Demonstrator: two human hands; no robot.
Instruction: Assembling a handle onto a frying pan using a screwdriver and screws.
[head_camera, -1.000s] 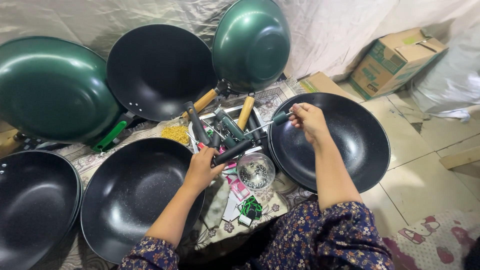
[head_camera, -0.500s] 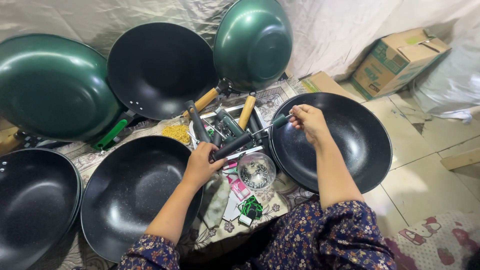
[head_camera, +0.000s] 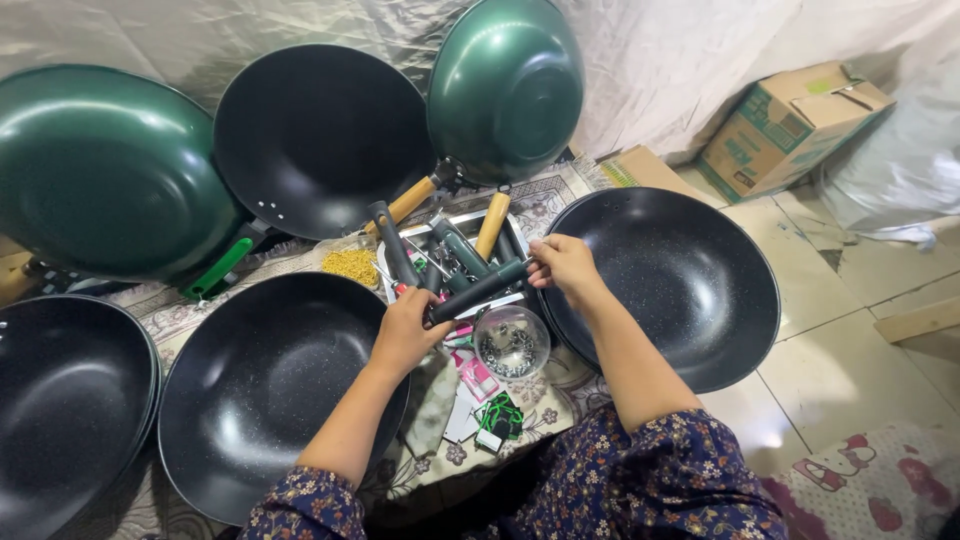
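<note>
Dark pan handle (head_camera: 478, 291) lies slanted between two black woks, over a tray of handles. Left hand (head_camera: 405, 335) clenches its seven-o'clock end; right hand (head_camera: 565, 265) pinches its two-o'clock end, beside the right wok (head_camera: 690, 290).

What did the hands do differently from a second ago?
The left hand slid up and closed around the near end of the dark pan handle; earlier it lay lower, by the rim of the wok in front. The right hand kept its fingers at the handle's far end, shifting only slightly. The woks, the tray of handles and the glass bowl stayed put.
</note>
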